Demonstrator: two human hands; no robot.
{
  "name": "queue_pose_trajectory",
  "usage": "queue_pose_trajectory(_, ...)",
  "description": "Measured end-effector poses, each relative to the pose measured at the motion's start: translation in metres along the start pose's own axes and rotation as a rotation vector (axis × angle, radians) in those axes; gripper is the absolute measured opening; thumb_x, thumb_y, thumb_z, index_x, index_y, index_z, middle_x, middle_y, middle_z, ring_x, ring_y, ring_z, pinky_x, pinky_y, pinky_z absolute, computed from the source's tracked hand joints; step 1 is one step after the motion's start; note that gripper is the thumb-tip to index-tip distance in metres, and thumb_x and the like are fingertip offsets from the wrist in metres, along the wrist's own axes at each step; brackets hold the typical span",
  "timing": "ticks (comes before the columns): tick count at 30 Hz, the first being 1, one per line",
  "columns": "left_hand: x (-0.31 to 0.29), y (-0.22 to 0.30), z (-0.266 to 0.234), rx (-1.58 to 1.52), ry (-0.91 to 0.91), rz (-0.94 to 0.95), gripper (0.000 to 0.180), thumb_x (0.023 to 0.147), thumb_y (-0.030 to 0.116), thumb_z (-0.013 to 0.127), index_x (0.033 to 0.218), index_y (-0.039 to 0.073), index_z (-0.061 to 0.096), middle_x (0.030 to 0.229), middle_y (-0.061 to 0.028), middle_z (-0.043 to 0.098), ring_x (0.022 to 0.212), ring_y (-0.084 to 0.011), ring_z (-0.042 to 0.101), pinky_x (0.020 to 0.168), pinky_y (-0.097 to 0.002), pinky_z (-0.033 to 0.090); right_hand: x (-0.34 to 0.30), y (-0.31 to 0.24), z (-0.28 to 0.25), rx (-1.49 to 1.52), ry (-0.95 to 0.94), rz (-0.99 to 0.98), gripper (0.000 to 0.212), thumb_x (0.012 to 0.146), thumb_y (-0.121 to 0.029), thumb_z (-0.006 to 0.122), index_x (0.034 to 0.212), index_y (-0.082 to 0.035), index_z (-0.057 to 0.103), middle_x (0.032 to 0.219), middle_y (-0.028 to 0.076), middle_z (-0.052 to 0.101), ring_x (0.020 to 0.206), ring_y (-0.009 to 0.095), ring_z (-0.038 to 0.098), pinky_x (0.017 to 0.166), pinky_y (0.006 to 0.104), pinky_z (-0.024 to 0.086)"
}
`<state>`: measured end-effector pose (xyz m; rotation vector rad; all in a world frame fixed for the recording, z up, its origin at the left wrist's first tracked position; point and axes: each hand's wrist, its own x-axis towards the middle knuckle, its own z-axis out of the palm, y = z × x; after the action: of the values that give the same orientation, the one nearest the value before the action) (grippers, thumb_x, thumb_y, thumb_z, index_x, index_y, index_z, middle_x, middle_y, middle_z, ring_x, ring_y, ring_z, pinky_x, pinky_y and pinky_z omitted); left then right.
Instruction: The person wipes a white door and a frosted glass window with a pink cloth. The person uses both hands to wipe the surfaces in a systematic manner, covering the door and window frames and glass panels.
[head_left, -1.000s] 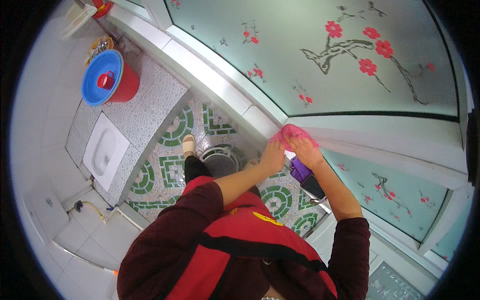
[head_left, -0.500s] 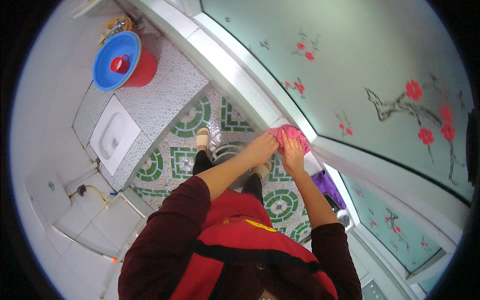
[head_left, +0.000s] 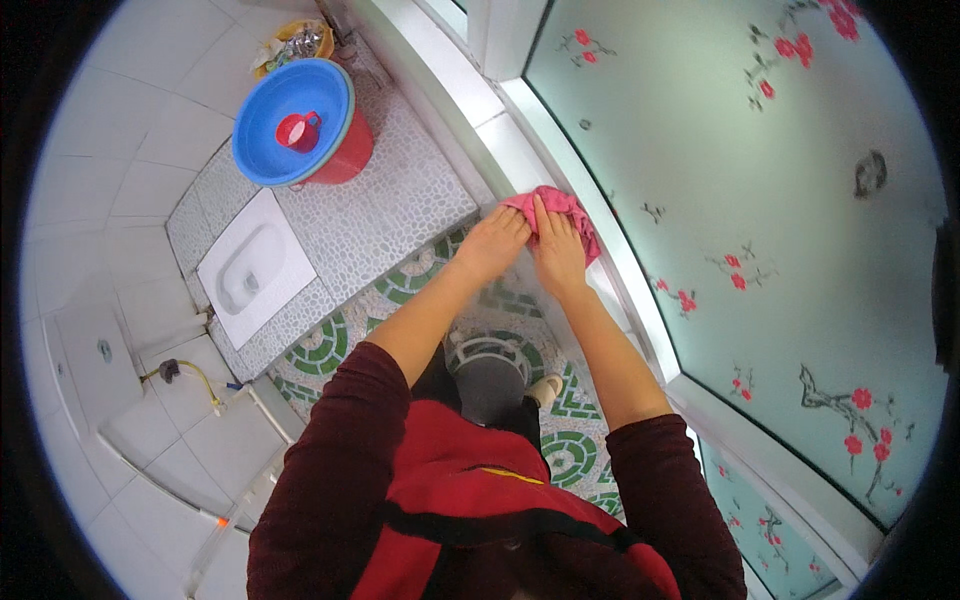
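A crumpled pink cloth [head_left: 578,213] lies bunched on the white ledge [head_left: 512,150] at the foot of the frosted glass partition. My left hand [head_left: 494,243] is closed on the cloth's left edge, with its fingertips partly hidden. Close beside it, my right hand [head_left: 558,252] holds the cloth down against the ledge, its fingers reaching over the folds. Both forearms stretch forward, sleeves pushed up.
A grey bucket [head_left: 488,385] stands on the patterned floor by my feet. On the raised pebbled step are a squat toilet [head_left: 255,268] and a red bucket [head_left: 345,150] topped by a blue basin [head_left: 258,150] with a red mug [head_left: 298,131]. Flower-patterned glass [head_left: 700,190] rises at right.
Both hands and the pink cloth have moved forward along the ledge, toward the step. My view has shifted too, and the grey bucket shows more fully.
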<state>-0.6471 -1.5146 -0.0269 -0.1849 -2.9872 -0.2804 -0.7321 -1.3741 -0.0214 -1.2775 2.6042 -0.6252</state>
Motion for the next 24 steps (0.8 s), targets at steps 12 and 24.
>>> queue_pose_trajectory(12, 0.036, -0.133, -0.038, -0.137, -0.076, -0.201, 0.043, 0.08, 0.008, 0.055, 0.121, -0.005, 0.051, 0.128, -0.0205, 0.053, 0.127, -0.0343, 0.045, 0.112, -0.0435, 0.03, 0.151, -0.044, 0.028, -0.04, 0.089, -0.059, 0.065, 0.082, -0.011, 0.057, 0.144, -0.008, 0.038, 0.127, 0.015, 0.054, 0.122, 0.033, 0.048, 0.103, 0.0454, 0.036)
queue_pose_trajectory(24, 0.087, -0.123, -0.01, -0.293, 0.231, -0.37, 0.051, 0.082, 0.014, 0.053, 0.13, -0.003, 0.046, 0.13, -0.0191, 0.051, 0.126, -0.0388, 0.042, 0.111, -0.0478, 0.027, 0.164, -0.028, 0.0, -0.258, 0.242, -0.043, 0.07, 0.081, -0.018, 0.059, 0.146, -0.01, 0.035, 0.127, 0.011, 0.052, 0.123, 0.03, 0.046, 0.106, 0.0425, 0.033)
